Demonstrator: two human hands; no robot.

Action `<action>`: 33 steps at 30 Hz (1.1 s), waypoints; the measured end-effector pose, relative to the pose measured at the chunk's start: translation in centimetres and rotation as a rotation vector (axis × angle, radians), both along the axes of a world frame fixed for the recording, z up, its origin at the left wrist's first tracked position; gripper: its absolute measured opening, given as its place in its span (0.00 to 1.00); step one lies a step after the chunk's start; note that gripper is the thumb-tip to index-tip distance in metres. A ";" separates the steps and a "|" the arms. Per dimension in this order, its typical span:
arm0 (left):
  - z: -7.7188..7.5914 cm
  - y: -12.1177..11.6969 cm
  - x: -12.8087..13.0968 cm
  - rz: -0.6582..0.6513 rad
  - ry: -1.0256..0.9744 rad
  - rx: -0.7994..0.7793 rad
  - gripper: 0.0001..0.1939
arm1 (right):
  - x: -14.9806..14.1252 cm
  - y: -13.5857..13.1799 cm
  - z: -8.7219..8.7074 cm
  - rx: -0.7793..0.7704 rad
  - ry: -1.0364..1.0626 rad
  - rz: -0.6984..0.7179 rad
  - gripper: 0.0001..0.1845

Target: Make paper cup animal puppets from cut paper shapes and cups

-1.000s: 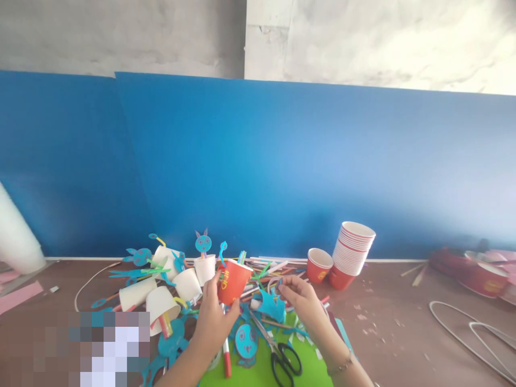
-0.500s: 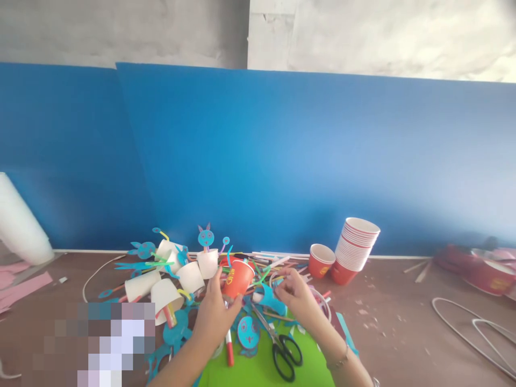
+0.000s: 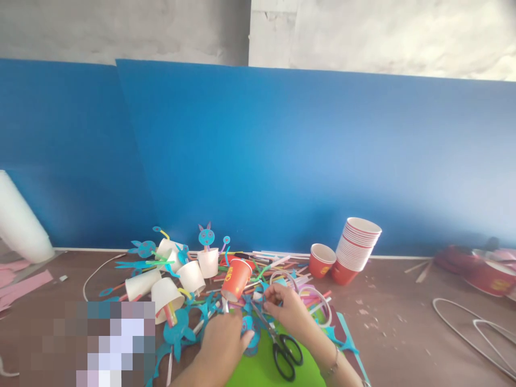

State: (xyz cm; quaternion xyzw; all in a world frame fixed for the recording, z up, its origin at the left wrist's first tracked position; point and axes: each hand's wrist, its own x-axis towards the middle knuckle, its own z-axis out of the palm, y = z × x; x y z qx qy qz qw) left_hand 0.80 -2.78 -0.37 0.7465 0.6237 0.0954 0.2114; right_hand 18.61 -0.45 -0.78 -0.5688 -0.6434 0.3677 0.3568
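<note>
Left hand [image 3: 224, 343]: low over the green sheet [image 3: 260, 372], just below the red cup [image 3: 237, 279] in the view, with back toward the camera; thumb pointing to the right, in front of the blue paper face [image 3: 250, 327]. Grip: fingertips hidden, so cannot tell whether wide or holding something.
Right hand [image 3: 285, 307]: above the blades of the scissors [image 3: 276, 337], with fingers bent and gathered close to the thumb. Grip: rather narrow, but cannot tell whether pinching something small.
Red cup: on the crowded pile of straws [image 3: 278, 262], ahead of the left hand and between the 2 hands from side to side; tilted, with mouth upward and a little to the right, with yellow print on the side.
Blue paper face: on the green sheet, partly covered by the left hand.
Scissors: black handles toward the person, on the green sheet.
White cups [image 3: 166, 298]: at least 5 at left of the red cup, several tipped over; 1 bearing a blue rabbit face [image 3: 207, 237].
Cup stack [image 3: 357, 251]: tall, leaning to the right, near 1 shorter red set [image 3: 322, 261].
Brown table [image 3: 397, 344]: under everything, with small paper scraps [image 3: 367, 325] at right.
Blue board [image 3: 258, 156]: upright behind the table.
</note>
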 end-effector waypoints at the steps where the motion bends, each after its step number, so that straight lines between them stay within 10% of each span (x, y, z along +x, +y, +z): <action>1: -0.1 0.0 0.0 0.001 0.018 -0.004 0.10 | -0.1 0.0 0.1 0.001 0.000 0.002 0.05; 33: 0.5 2.1 -0.4 -0.012 -0.717 -0.223 0.04 | -1.6 -0.7 1.6 0.017 0.121 0.033 0.04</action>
